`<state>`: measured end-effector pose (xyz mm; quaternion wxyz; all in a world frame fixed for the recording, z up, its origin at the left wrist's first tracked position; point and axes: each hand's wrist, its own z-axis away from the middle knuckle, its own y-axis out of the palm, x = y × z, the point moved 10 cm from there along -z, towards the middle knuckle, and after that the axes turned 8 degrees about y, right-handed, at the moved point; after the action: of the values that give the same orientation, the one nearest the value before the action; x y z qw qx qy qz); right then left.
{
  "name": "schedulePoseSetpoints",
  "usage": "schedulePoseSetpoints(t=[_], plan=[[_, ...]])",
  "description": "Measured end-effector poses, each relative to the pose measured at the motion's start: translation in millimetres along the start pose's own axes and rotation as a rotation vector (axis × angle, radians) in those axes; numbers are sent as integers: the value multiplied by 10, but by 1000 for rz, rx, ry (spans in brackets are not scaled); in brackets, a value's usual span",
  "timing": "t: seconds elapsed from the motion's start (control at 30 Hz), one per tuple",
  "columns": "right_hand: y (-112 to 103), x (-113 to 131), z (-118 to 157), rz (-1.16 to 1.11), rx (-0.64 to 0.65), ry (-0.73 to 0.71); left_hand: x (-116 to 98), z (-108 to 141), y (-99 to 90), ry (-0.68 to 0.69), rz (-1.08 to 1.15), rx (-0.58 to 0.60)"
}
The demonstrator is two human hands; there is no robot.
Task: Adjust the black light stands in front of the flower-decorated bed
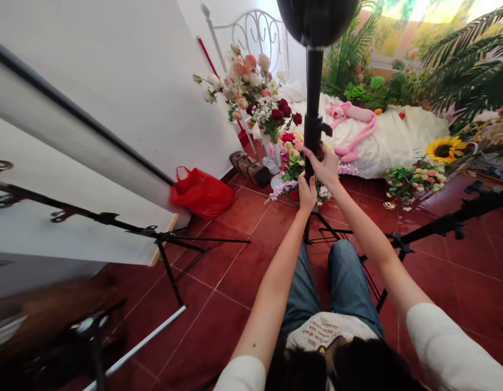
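Observation:
A black light stand [314, 87] rises upright in front of me, with a dark rounded lamp head [317, 19] at its top. My right hand [325, 165] is wrapped round the pole just below a black clamp knob [326, 129]. Lower on the same pole, my left hand [307, 193] grips it, the two hands close together. The stand's spread legs [326, 225] are on the red tiled floor beyond my knees.
Light stands are at left [165, 237] and right [434, 225]. A red bag [204, 193] lies by the wall. Flower bunches [251, 81] stand before a white-covered bed [401, 136] bearing a pink plush toy [359, 114]. A white rod [141, 342] lies lower left.

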<state>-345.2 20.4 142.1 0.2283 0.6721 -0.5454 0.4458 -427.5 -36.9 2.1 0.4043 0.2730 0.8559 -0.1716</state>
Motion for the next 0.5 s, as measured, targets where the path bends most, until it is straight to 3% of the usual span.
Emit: schedulePoseSetpoints(t=[0.1, 0.23, 0.4, 0.5], plan=[[-15, 208, -205, 31, 5, -84, 0, 8, -13, -17, -7, -38], [11, 312, -331, 43, 26, -150, -10, 9, -36, -28, 7, -102], [-18, 280, -265, 72, 148, -162, 11, 2, -50, -32, 5, -133], [-84, 124, -112, 104, 261, -178, 16, -10, -45, -19, -8, -121]])
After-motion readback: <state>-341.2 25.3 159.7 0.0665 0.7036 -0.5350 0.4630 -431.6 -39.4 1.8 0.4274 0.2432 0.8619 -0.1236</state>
